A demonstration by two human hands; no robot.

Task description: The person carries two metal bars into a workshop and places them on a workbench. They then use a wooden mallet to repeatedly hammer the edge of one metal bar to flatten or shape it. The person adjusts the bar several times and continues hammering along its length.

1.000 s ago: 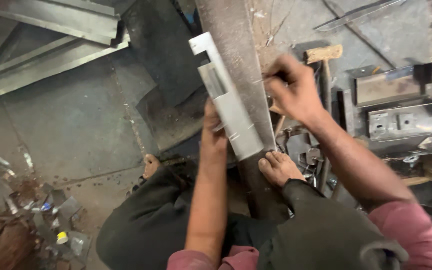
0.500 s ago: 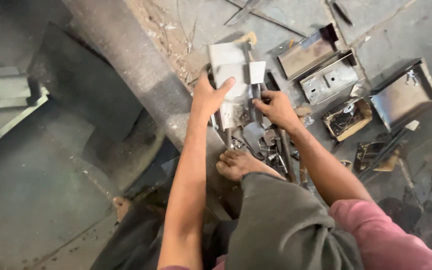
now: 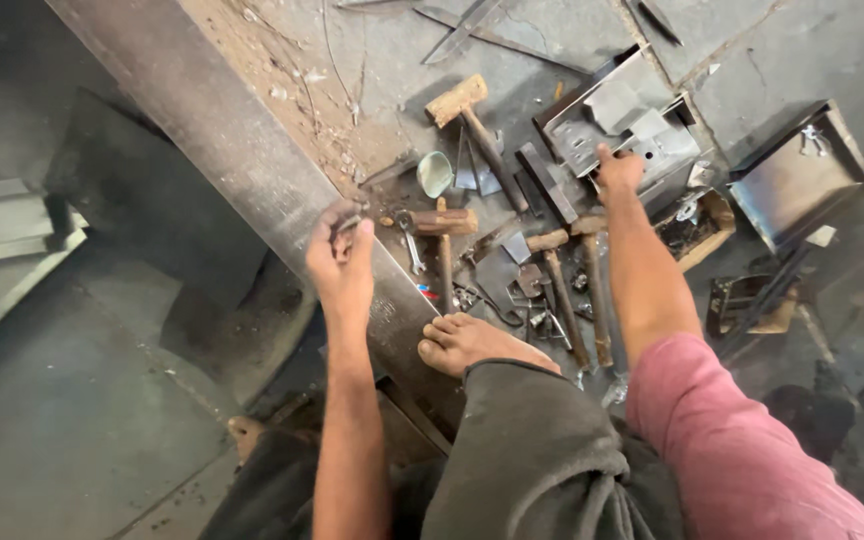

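The left hand (image 3: 344, 262) hovers over the long steel beam (image 3: 242, 160), fingertips pinched on a small dark piece too blurred to identify. The right hand (image 3: 618, 172) presses down with curled fingers on grey sheet-metal parts in a tray (image 3: 592, 128); whether it grips one is unclear. Between them on the floor lie hammers (image 3: 472, 120) and a bare foot (image 3: 477, 342).

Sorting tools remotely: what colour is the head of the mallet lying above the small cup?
Pale tan wood, scuffed: the mallet, seen in the head view.
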